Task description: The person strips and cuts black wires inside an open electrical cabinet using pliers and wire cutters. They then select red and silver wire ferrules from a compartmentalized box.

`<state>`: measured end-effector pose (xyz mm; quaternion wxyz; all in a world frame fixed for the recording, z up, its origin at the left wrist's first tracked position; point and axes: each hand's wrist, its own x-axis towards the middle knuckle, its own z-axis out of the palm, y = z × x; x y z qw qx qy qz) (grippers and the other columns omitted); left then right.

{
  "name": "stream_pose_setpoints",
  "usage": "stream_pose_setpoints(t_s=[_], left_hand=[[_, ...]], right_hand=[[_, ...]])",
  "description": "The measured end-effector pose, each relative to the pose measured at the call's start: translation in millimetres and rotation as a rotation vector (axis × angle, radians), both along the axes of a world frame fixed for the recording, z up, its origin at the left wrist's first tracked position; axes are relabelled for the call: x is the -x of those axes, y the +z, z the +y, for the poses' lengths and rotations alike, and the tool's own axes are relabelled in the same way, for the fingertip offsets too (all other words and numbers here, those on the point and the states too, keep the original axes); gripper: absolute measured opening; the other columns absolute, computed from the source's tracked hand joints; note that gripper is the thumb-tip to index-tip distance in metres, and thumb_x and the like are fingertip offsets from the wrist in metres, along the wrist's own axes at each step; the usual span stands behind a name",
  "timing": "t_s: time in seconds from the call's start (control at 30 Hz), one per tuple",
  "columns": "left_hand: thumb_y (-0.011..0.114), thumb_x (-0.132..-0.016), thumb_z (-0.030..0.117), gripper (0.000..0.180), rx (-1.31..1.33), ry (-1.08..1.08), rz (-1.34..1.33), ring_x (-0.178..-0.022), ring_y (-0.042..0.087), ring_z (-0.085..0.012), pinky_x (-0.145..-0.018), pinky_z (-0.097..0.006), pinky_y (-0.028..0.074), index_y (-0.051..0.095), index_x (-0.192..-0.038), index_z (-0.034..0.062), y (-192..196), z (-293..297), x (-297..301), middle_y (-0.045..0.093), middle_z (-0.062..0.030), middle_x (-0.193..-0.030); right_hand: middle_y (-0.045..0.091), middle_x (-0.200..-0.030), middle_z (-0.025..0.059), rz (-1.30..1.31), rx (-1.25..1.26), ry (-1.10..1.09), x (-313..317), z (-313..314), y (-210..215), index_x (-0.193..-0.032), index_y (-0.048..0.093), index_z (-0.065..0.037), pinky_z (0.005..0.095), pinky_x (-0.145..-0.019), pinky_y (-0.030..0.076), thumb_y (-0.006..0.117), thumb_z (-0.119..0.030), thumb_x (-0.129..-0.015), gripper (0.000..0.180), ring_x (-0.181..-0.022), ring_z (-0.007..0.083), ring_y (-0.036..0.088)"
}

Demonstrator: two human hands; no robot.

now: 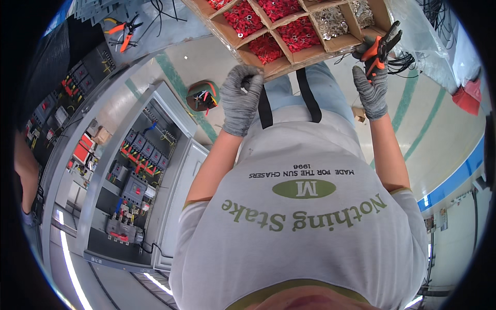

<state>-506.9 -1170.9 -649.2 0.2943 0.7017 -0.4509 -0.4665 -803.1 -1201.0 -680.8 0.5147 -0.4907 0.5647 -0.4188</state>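
My left hand (242,98), in a grey knit glove, is at the near left corner of a compartmented cardboard box (279,70). Its fingers curl round toward the thumb; whatever they pinch, if anything, is too small to make out. To the right, my gloved right hand (373,92) grips orange-handled pliers (381,51) with dark jaws pointing up and away, beside the box's right edge. Red terminals (298,35) fill several compartments, and silver ring terminals (331,22) lie in those on the right.
Another pair of orange-handled pliers (124,34) lies on the grey surface at the far left. A tool bucket (202,96) stands on the floor. Open electrical cabinets (137,186) line the left. Clear plastic sheeting (429,36), black wires (400,64) and a red dustpan-like piece (467,97) are at right.
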Motion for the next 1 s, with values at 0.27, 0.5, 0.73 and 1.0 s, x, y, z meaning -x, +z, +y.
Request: stream_pose_setpoints(t_s=[0.27, 0.5, 0.73, 1.0], left_hand=[[0.065, -0.088, 0.011, 0.014, 0.459, -0.514, -0.413, -0.080, 0.066, -0.0225, -0.073, -0.032, 0.053, 0.066, -0.100, 0.0044, 50, -121, 18, 0.067, -0.0104, -0.090], [0.062, -0.085, 0.008, 0.028, 0.637, -0.719, -0.463, -0.098, 0.062, -0.0338, -0.086, -0.040, 0.050, 0.064, -0.113, 0.0103, 23, -164, 32, 0.061, -0.0159, -0.114], [0.060, -0.088, 0.005, 0.015, 0.327, -0.493, -0.533, -0.090, 0.065, -0.0228, -0.081, -0.032, 0.051, 0.066, -0.101, 0.0028, 53, -84, -21, 0.067, -0.0120, -0.097], [0.074, -0.083, 0.038, 0.071, -0.263, 0.223, 0.850, -0.118, 0.051, -0.0197, -0.102, -0.032, 0.041, 0.044, -0.137, 0.0041, 72, 16, 26, 0.046, -0.0077, -0.133]], right_hand=[[0.056, -0.119, 0.0072, 0.029, 0.019, 0.007, 1, 3, -4, -0.142, 0.037, -0.005, 0.0327, -0.094, 0.046, 0.065, -0.005, -0.081, 0.067, -0.104, 0.0173, 0.056], [0.053, -0.126, 0.0076, 0.011, 0.050, 0.045, 4, 2, -2, -0.143, 0.037, -0.005, 0.0335, -0.095, 0.046, 0.065, -0.006, -0.082, 0.067, -0.109, 0.0180, 0.055], [0.057, -0.119, 0.0097, 0.065, 0.059, 0.065, 7, 1, -1, -0.143, 0.037, -0.004, 0.0319, -0.093, 0.047, 0.065, -0.006, -0.080, 0.068, -0.106, 0.0184, 0.057], [0.056, -0.113, 0.0185, 0.271, -0.257, 0.756, -115, -28, 123, -0.124, 0.049, -0.001, 0.0408, -0.091, 0.047, 0.083, -0.024, -0.058, 0.077, -0.103, 0.0370, 0.057]])
